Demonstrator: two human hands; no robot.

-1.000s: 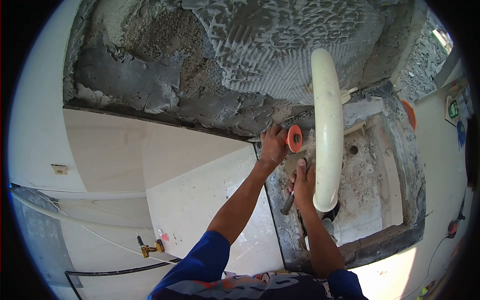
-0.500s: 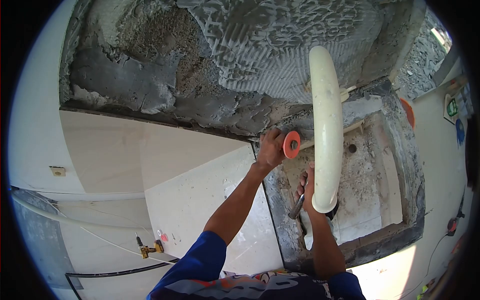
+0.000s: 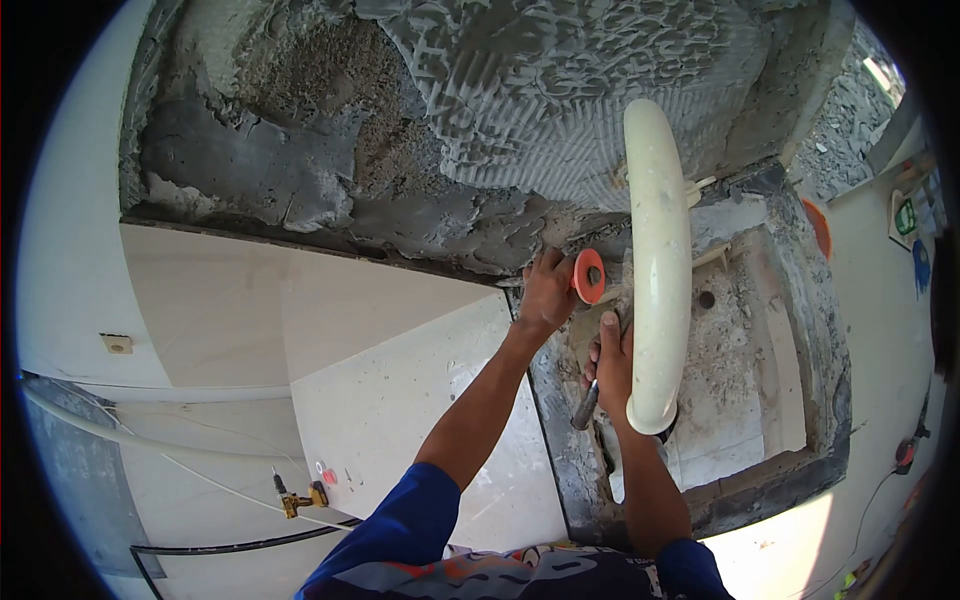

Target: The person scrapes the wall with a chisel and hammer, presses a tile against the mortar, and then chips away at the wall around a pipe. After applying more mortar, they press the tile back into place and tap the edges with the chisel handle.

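My left hand (image 3: 548,295) is closed round a chisel with a round orange hand guard (image 3: 590,277), at the ragged edge where the mortar wall meets the tiled panel. The chisel's tip is out of sight. Below and to the right, my right hand (image 3: 615,360) grips what looks like a hammer (image 3: 586,408). Its dark handle end sticks out at the lower left, and its head is not visible. A thick, curved cream tube (image 3: 658,260) stands in front of part of my right hand and hides some of it.
Ridged grey mortar (image 3: 560,100) covers the wall above. Under my right hand lies a rough-edged recess (image 3: 720,360). A yellow-black cordless drill (image 3: 300,498) is at lower left, with a wall socket (image 3: 117,344) above it. Rubble (image 3: 835,130) lies at upper right, near an orange bucket (image 3: 817,228).
My left hand and the orange-guarded chisel have shifted slightly up and right. My right hand has risen and turned a little with its tool, so its thumb shows more beside the cream tube.
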